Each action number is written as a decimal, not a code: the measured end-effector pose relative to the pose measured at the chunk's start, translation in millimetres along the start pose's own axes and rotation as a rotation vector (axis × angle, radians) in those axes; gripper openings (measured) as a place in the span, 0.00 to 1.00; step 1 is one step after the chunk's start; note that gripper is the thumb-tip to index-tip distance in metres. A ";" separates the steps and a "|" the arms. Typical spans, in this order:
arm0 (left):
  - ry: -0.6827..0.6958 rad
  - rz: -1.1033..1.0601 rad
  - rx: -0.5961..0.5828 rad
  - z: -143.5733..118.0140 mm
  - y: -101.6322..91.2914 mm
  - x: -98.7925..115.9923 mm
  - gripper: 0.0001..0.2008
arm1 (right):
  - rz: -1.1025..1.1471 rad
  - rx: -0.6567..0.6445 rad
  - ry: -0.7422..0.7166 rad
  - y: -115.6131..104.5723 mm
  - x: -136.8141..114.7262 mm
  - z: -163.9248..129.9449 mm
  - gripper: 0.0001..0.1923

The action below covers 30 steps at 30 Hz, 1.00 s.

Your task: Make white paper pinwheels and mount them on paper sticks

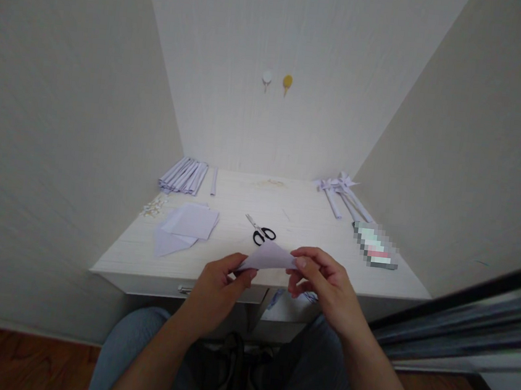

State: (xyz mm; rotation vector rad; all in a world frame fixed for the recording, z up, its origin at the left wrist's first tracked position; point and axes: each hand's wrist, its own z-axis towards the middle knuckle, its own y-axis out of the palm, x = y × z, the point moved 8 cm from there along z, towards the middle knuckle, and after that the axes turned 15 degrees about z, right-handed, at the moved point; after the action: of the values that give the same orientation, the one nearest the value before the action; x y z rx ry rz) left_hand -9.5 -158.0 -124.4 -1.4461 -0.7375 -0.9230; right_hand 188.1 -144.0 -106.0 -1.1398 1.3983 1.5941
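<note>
A pale folded sheet of paper (269, 256), roughly triangular, is held just above the front edge of the white desk. My left hand (219, 287) pinches its left corner between thumb and fingers. At the opposite corner, my right hand (323, 282) has its thumb and fingers closed on the paper. Just behind the paper lie scissors (261, 232) with black handles, their blades pointing away to the left. Several loose paper squares (195, 221) overlap on the desk to the left.
Rolled paper tubes (183, 176) are piled at the back left, beside a single paper strip (214, 181). Small scraps (153, 206) lie near the left wall. Paper pinwheel-like pieces on sticks (339, 197) rest at the back right, behind a blurred phone-like device (375, 246).
</note>
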 end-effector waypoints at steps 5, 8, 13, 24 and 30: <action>0.023 0.025 -0.007 -0.2 -2.2 8.0 0.12 | -0.062 -0.031 0.053 -0.2 8.7 -1.7 0.14; 0.039 0.065 -0.019 -2.3 -6.1 16.0 0.15 | -0.184 -0.039 0.069 0.0 12.5 -2.4 0.09; 0.040 -0.127 0.029 -2.1 -12.2 20.5 0.22 | -0.278 -0.023 0.063 5.6 17.7 -4.4 0.12; -0.111 -0.306 0.137 1.0 15.5 0.1 0.13 | -0.199 0.068 -0.021 14.5 30.6 -5.0 0.11; 0.009 -0.050 0.282 -7.8 9.1 15.3 0.06 | -0.105 0.131 0.013 12.9 32.1 -1.3 0.11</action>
State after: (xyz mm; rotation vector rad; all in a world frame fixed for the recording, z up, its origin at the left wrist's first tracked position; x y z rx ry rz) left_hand 4.8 -167.7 -115.7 -1.1794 -0.8631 -0.8261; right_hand 165.1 -148.4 -131.5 -1.1292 1.4059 1.4030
